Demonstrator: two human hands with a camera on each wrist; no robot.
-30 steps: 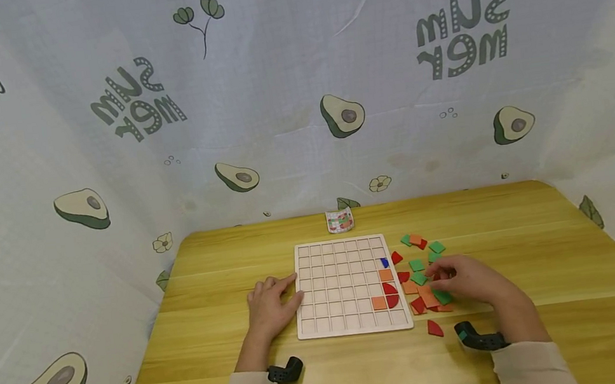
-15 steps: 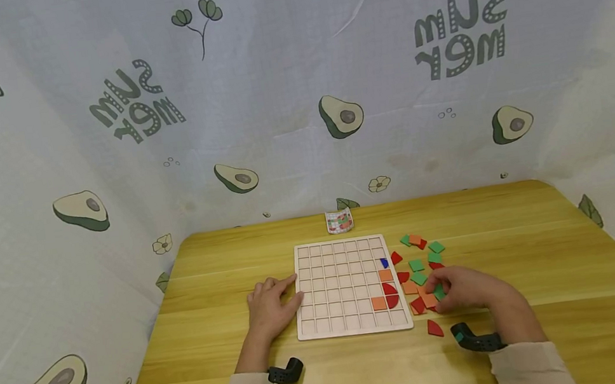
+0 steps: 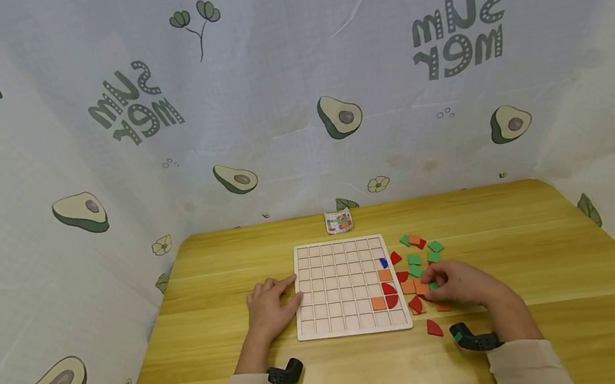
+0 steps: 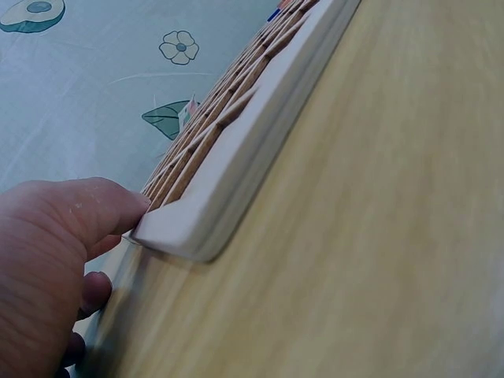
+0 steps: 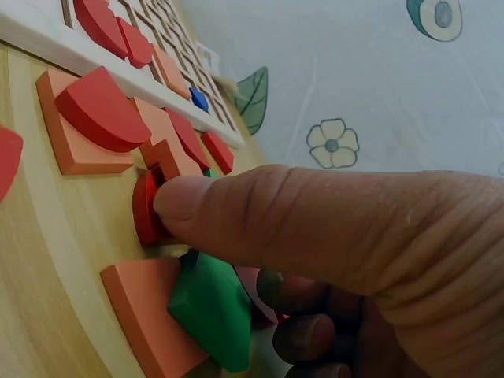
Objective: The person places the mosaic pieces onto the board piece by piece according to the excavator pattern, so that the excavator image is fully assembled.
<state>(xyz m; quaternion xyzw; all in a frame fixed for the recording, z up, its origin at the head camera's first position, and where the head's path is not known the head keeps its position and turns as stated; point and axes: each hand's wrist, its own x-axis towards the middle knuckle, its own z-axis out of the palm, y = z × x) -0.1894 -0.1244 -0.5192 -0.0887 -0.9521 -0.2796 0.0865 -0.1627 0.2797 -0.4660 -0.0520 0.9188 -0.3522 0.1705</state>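
A pale wooden grid board (image 3: 331, 284) lies mid-table, with blue, orange and red tiles in several right-side cells. My left hand (image 3: 270, 308) rests at its left edge, the index finger and thumb (image 4: 118, 206) stretched out and touching the frame. To the right of the board, the bent fingers and thumb of my right hand (image 3: 459, 282) pinch an orange square tile (image 3: 419, 286) low in the loose pile. In the right wrist view, the thumb (image 5: 185, 201) overlaps a red quarter-circle tile (image 5: 144, 209) just under it; the fingertips opposite are mostly hidden.
Green tiles (image 3: 433, 257) and more red and orange ones are scattered beside the board. One red quarter-circle (image 3: 434, 327) lies apart toward the front. A small printed pattern card (image 3: 338, 221) stands behind the board, near the curtain (image 3: 284, 92).
My right hand has shifted from the pile's right side onto the orange square tile, which has turned and slid slightly left and away. Nearby green tiles moved a little; my left hand stays put.
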